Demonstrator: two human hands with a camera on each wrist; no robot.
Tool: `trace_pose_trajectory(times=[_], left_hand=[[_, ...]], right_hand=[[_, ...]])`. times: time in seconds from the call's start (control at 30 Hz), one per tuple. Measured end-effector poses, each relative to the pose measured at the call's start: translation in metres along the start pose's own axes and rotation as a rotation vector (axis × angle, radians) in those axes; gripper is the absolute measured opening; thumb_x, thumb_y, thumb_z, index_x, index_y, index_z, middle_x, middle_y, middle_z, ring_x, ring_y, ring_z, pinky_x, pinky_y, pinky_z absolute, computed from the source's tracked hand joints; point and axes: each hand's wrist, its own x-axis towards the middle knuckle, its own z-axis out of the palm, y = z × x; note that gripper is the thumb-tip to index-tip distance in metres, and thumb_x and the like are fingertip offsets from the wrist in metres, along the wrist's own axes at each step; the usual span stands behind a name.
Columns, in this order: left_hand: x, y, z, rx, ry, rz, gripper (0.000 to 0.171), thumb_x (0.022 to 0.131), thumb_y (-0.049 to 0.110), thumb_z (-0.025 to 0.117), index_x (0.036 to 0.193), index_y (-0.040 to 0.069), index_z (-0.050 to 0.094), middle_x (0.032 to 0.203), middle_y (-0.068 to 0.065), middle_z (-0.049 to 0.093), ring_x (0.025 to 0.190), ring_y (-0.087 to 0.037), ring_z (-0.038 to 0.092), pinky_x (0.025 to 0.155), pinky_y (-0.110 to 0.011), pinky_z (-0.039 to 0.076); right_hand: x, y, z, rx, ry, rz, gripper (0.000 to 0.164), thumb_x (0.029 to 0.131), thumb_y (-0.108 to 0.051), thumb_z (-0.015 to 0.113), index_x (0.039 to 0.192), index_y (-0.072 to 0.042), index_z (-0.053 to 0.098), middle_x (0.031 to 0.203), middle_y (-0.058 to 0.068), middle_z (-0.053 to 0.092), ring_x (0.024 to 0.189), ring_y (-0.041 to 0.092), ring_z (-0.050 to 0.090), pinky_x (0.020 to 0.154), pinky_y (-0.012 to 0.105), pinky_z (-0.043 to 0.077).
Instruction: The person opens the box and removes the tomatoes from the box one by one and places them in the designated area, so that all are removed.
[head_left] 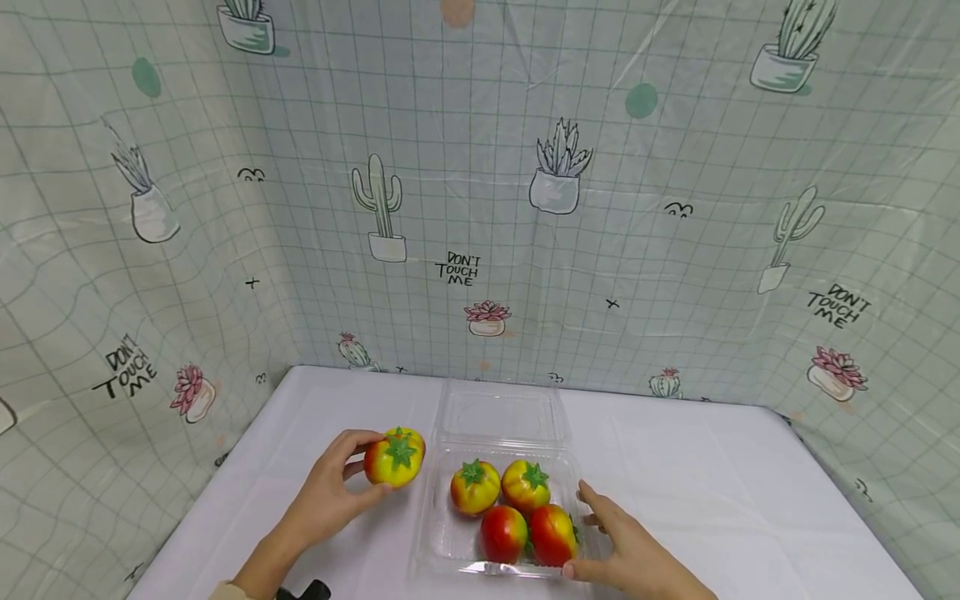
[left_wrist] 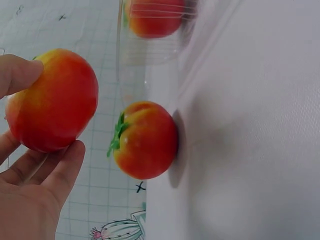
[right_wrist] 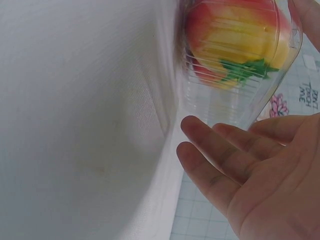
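Observation:
A red-and-yellow tomato [head_left: 392,465] with green leaves on top is held in my left hand [head_left: 330,487], thumb and fingertips around its sides. Behind it a second tomato [left_wrist: 147,140] rests on the table, mostly hidden in the head view. To the right lies a clear plastic clamshell box [head_left: 442,542] with several such tomatoes inside, two yellowish at the back and two redder in front. At the box's right side is my right hand [head_left: 637,546], fingers extended along the wall and thumb near the front corner. Nothing is gripped in it.
The box's transparent lid [head_left: 502,417] is folded back, away from me. A white cloth covers the table [head_left: 697,475]. Cactus-printed sheeting [head_left: 487,208] rises behind and on both sides. A small black object [head_left: 311,591] shows at the bottom edge by my left wrist.

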Motion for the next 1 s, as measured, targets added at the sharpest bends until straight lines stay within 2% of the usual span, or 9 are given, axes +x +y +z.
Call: trace_pose_trajectory(times=[0.23, 0.6, 1.0], left_hand=[[0.0, -0.006, -0.004, -0.025, 0.028, -0.003, 0.056, 0.074, 0.004, 0.081, 0.122, 0.011, 0.053, 0.122, -0.003, 0.052, 0.115, -0.025, 0.051, 0.091, -0.027, 0.05], [0.001, -0.013, -0.007, -0.051, 0.089, -0.038, 0.056, 0.074, 0.001, 0.08, 0.123, 0.004, 0.053, 0.123, -0.01, 0.052, 0.116, -0.029, 0.053, 0.092, -0.036, 0.049], [0.0, -0.027, -0.011, -0.042, 0.132, -0.073, 0.057, 0.076, 0.002, 0.079, 0.124, 0.002, 0.05, 0.126, -0.012, 0.051, 0.117, -0.03, 0.052, 0.091, -0.027, 0.049]], right_hand=[[0.0, 0.003, 0.001, -0.013, 0.006, -0.033, 0.103, 0.074, -0.051, 0.074, 0.151, -0.006, 0.023, 0.147, 0.018, 0.036, 0.12, 0.037, 0.048, 0.087, 0.066, 0.044], [0.001, 0.0, 0.001, -0.011, 0.006, 0.004, 0.105, 0.072, -0.053, 0.075, 0.151, -0.006, 0.024, 0.146, 0.018, 0.038, 0.12, 0.037, 0.048, 0.085, 0.065, 0.045], [0.0, 0.0, 0.001, -0.006, 0.015, 0.007, 0.106, 0.071, -0.052, 0.076, 0.151, -0.007, 0.024, 0.147, 0.018, 0.037, 0.12, 0.037, 0.048, 0.086, 0.065, 0.045]])
